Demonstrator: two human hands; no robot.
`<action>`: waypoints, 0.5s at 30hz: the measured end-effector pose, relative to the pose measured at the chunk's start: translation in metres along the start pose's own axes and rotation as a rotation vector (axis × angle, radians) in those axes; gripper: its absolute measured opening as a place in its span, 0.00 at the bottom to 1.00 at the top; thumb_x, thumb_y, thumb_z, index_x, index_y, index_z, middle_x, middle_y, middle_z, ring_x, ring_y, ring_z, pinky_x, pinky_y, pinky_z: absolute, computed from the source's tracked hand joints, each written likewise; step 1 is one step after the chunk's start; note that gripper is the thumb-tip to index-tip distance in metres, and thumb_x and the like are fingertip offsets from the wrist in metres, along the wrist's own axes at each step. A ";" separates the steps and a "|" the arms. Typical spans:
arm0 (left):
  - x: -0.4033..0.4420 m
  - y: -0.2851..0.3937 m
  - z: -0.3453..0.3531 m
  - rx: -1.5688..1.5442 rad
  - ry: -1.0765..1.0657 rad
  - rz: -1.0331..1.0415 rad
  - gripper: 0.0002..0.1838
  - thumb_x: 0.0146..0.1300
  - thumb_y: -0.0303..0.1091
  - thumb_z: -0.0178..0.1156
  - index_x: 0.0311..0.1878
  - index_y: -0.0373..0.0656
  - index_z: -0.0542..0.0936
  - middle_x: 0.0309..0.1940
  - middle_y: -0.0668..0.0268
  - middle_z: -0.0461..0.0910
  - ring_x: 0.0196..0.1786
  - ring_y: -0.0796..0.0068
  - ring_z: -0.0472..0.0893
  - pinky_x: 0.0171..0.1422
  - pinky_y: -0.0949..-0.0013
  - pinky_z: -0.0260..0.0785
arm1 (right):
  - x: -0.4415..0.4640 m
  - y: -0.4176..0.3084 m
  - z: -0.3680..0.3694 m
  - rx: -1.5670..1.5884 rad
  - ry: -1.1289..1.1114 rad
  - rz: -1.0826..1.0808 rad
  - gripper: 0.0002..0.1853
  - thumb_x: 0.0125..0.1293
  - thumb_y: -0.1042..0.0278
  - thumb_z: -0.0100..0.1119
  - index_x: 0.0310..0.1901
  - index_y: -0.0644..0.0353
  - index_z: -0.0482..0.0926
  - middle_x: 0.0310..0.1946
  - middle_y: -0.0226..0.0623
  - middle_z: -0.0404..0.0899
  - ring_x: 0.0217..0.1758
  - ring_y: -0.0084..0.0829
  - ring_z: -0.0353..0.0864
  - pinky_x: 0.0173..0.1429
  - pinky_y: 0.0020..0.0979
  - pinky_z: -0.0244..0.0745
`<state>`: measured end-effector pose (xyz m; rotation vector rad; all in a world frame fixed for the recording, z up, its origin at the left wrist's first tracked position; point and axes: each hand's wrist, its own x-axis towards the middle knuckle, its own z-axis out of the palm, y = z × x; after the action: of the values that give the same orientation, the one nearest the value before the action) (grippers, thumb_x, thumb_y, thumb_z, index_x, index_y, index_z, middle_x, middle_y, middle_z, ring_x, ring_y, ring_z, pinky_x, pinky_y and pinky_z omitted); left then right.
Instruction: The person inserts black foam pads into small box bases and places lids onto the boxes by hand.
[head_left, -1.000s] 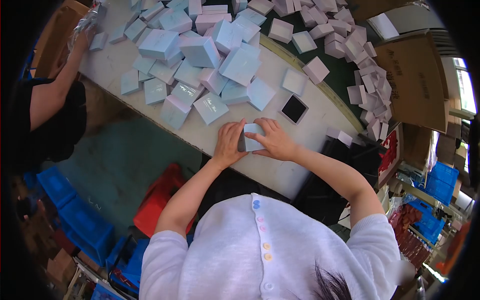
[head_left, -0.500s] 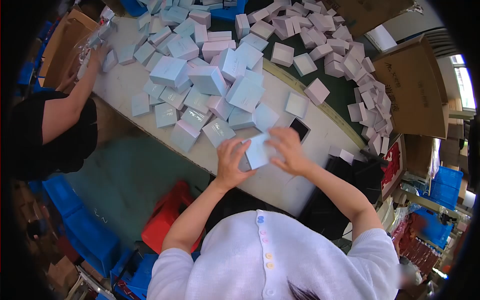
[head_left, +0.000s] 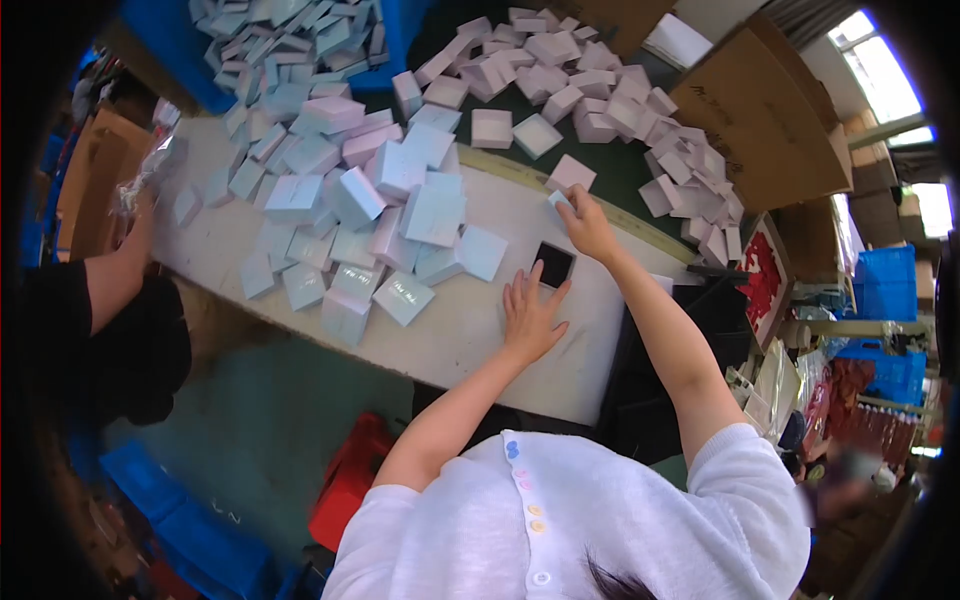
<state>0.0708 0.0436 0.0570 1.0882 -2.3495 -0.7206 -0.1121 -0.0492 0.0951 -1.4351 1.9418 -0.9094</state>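
My left hand point(head_left: 532, 318) lies spread on the table, its fingertips at the near edge of a flat black square piece point(head_left: 556, 266). Nothing is in its palm. My right hand point(head_left: 590, 226) is closed on a pale blue box part point(head_left: 557, 202); the fingers cover much of it, so I cannot tell whether it is a lid or a base. Just beyond it sits a pink open box part point(head_left: 573, 174). Left of my hands is a heap of pale blue and pink boxes point(head_left: 434, 214), some with silver script. A box with script point(head_left: 404, 298) lies near the front edge.
Many open pink box parts point(head_left: 625, 100) spread over a green surface beyond a yellowish strip point(head_left: 520, 168). A blue bin point(head_left: 400, 30) holds more boxes. Large cardboard cartons point(head_left: 765, 105) stand right. At left a co-worker's arm point(head_left: 115, 275) reaches toward a carton. A red stool point(head_left: 350, 480) is below.
The box between both hands is out of them. My right hand has moved outward to grasp a pale box part; my left has opened beside the black piece. The view has shifted.
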 end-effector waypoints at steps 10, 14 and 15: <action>-0.054 -0.061 0.001 -0.391 0.077 0.086 0.32 0.40 0.32 0.74 0.52 0.46 0.71 0.61 0.54 0.66 0.62 0.51 0.69 0.66 0.48 0.61 | -0.045 0.071 -0.004 -0.308 0.097 0.252 0.29 0.60 0.53 0.64 0.57 0.65 0.73 0.49 0.49 0.78 0.52 0.46 0.79 0.54 0.45 0.74; -0.057 -0.062 -0.019 -0.109 0.155 0.023 0.46 0.37 0.36 0.77 0.64 0.43 0.67 0.57 0.58 0.72 0.62 0.54 0.68 0.69 0.49 0.54 | -0.084 0.019 0.002 -0.764 -0.271 0.056 0.45 0.51 0.50 0.71 0.68 0.57 0.60 0.62 0.51 0.65 0.63 0.49 0.67 0.59 0.50 0.69; -0.056 -0.064 -0.019 -0.096 0.126 0.030 0.53 0.36 0.38 0.77 0.69 0.41 0.62 0.57 0.60 0.71 0.63 0.56 0.67 0.72 0.48 0.49 | -0.086 0.018 0.000 -0.635 -0.262 -0.176 0.44 0.50 0.52 0.71 0.67 0.56 0.62 0.62 0.51 0.66 0.63 0.50 0.68 0.61 0.49 0.66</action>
<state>0.1507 0.0472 0.0217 1.0248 -2.1973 -0.7241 -0.0989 0.0366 0.0846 -1.9836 2.0080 -0.1377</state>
